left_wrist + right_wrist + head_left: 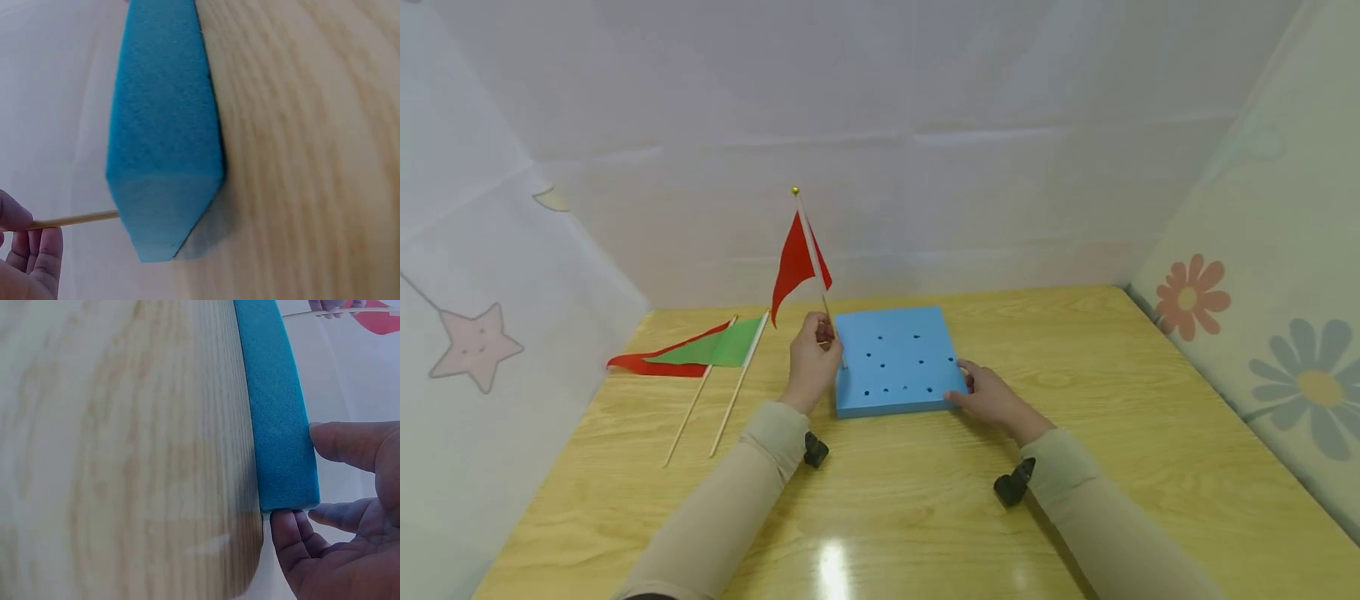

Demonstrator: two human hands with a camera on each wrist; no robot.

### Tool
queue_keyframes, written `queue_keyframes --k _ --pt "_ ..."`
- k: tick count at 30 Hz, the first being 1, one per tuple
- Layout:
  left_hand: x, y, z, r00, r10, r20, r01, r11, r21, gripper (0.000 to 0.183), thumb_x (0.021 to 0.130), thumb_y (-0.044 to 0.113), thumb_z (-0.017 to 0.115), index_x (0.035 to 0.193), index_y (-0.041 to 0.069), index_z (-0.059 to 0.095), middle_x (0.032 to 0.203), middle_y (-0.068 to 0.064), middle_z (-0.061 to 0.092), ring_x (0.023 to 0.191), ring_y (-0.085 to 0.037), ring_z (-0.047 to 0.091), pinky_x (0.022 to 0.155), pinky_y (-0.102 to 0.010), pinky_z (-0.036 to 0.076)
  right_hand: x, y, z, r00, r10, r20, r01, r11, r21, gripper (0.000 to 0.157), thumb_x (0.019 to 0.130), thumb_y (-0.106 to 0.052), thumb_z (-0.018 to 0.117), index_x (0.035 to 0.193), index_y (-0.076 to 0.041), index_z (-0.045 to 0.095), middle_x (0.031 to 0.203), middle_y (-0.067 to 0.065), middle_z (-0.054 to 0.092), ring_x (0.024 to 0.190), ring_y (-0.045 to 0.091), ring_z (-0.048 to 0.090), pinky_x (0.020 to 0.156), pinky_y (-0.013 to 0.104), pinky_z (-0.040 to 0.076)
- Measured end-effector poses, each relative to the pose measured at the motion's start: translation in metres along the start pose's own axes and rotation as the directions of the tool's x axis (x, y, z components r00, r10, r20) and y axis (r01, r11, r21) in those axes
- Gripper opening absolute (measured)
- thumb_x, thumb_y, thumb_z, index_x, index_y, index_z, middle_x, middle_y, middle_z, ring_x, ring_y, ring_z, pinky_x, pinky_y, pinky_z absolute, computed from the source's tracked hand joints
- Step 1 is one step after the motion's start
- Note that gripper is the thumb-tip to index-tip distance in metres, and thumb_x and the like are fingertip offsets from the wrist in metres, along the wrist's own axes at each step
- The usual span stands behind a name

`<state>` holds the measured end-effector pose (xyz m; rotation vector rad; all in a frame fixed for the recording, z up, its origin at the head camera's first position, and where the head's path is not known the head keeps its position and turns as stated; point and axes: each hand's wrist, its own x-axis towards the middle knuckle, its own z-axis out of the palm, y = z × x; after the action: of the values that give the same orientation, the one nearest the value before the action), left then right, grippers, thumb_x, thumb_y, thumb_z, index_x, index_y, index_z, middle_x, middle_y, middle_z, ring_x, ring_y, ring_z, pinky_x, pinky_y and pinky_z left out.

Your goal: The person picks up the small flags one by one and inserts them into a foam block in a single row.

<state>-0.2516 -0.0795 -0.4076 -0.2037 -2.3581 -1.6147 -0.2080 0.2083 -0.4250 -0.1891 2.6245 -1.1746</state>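
1. Red triangular cloth flag [796,265] on a slim pale wooden stick [827,309], capped by a small gold ball [795,191], leans above the left side of a square blue foam-like block [901,348] with small dark holes. Its lower end meets the block near the left edge; whether it sits in a hole, I cannot tell.
2. Left hand [811,363]: thumb and fingers pinch the stick low down. Right hand [996,402]: thumb on top, fingers against the side, gripping the block's near right corner.
3. Handling, as I judge it: feather-light, with limp cloth and a stiff stick that could snap if bent. Best held low on the bare wood. The block looks light enough to slide, so steady its edge.
4. No brand, label or writing is readable; the pale cloth screen [1000,208] carries only printed pictures.
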Motion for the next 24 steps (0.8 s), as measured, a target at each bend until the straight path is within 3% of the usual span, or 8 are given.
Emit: queue_keyframes --k 7,13,24 --pt "0.000 -0.009 0.001 1.000 0.011 0.013 -0.011 0.999 0.033 0.022 0.097 -0.004 0.058 0.118 -0.004 0.054 0.102 -0.018 0.059 0.098 -0.033 0.061 0.091 -0.045 0.055 0.002 0.000 0.000 1.000 -0.010 0.016 0.009 1.000 0.019 0.075 0.104 -0.015 0.063 0.159 0.011 0.019 0.147 0.038 0.039 0.132 0.050 0.045 0.103 0.056 0.044" --pt "-0.001 -0.012 -0.001 1.000 0.009 0.025 -0.010 0.998 0.061 0.021 0.096 -0.005 0.058 0.116 -0.005 0.052 0.096 -0.016 0.059 0.092 -0.032 0.060 0.085 -0.044 0.056 -0.001 -0.002 -0.002 0.999 0.016 0.050 -0.018 0.999 0.041 0.078 0.104 -0.015 0.063 0.159 0.011 0.014 0.150 0.039 0.034 0.135 0.051 0.042 0.105 0.056 0.043" --pt "-0.001 -0.013 -0.004 0.997 -0.057 0.058 0.054 0.997 0.054 0.028 0.097 -0.003 0.062 0.122 -0.003 0.050 0.103 -0.016 0.061 0.100 -0.034 0.064 0.082 -0.041 0.056 -0.002 -0.001 -0.002 0.999 0.002 0.054 -0.005 0.999 0.051 0.077 0.104 -0.015 0.062 0.158 0.014 0.015 0.148 0.040 0.037 0.132 0.050 0.044 0.101 0.054 0.046"
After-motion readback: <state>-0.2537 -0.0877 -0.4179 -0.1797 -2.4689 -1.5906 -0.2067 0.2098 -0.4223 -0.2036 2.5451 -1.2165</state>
